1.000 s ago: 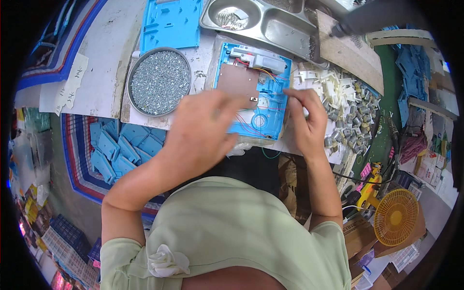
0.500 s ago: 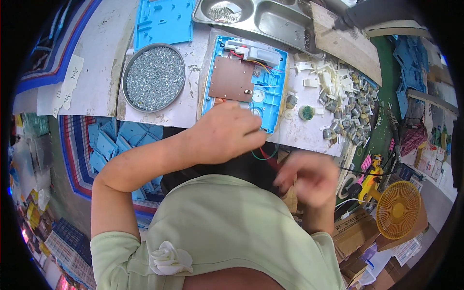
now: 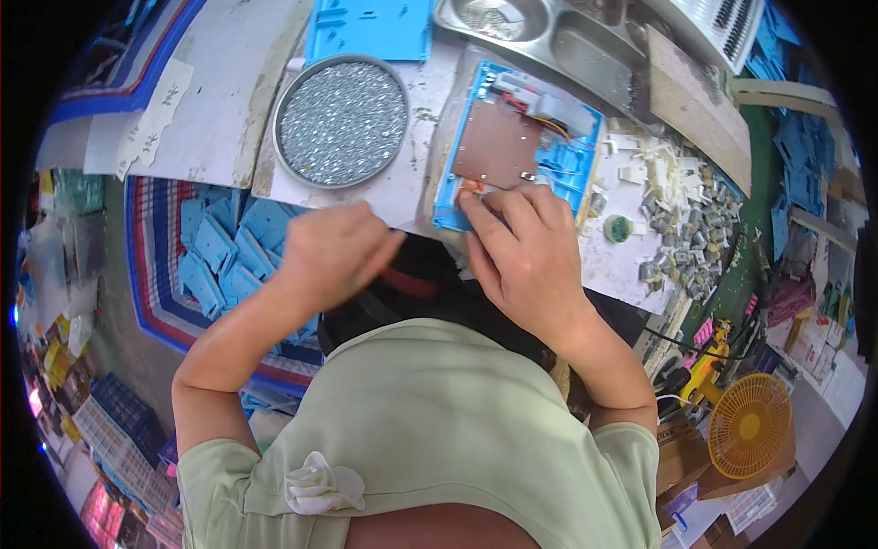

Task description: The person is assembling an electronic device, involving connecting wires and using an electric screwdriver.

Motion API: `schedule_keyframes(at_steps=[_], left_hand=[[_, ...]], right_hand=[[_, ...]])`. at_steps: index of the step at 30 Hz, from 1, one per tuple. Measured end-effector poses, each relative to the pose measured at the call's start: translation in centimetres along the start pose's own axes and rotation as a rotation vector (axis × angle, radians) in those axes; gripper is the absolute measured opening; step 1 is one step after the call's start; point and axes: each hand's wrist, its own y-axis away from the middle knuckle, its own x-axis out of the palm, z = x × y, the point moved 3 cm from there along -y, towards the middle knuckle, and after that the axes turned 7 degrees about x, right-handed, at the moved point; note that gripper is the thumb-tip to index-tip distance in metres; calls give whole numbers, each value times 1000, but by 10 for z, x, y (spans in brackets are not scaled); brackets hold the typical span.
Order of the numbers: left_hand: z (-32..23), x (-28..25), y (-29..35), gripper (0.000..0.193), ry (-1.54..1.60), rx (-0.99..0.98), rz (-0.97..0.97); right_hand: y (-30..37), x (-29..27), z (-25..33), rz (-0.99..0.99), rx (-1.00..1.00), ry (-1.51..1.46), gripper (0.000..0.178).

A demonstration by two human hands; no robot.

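A blue plastic casing [image 3: 585, 172] lies on the bench, with a brown circuit board [image 3: 498, 146], a grey-white module [image 3: 549, 105] and thin coloured wires inside. Over its near edge rests my right hand [image 3: 530, 252], fingers apart. The index fingertip touches a small orange-copper part [image 3: 472, 186] below the board, and the thumb is at the casing's near edge. My left hand [image 3: 334, 254] is closed in front of the bench edge, just below a round metal pan [image 3: 279, 137] full of small silvery screws [image 3: 343, 119]. Whatever its fingers hold, if anything, is hidden.
Right of the casing lie white plastic parts [image 3: 654, 165], several small motors [image 3: 681, 224] and a round green-filled tub [image 3: 617, 229]. A steel compartment tray [image 3: 594, 55] stands behind. Blue panels [image 3: 219, 242] fill a striped bag at left. An orange fan [image 3: 750, 425] stands at right.
My right hand has come up from below the bench onto the casing. My left hand has left the casing and moved left toward the pan. The whole view has shifted.
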Motion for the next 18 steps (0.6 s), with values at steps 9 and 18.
schedule_keyframes(at_steps=[9, 18], left_hand=[[-25, 16, -6, 19, 411, 137, 284], [-15, 14, -20, 26, 408, -287, 98]], right_hand=[[5, 20, 4, -99, -3, -21, 34], [-3, 27, 3, -174, 16, -114, 22]])
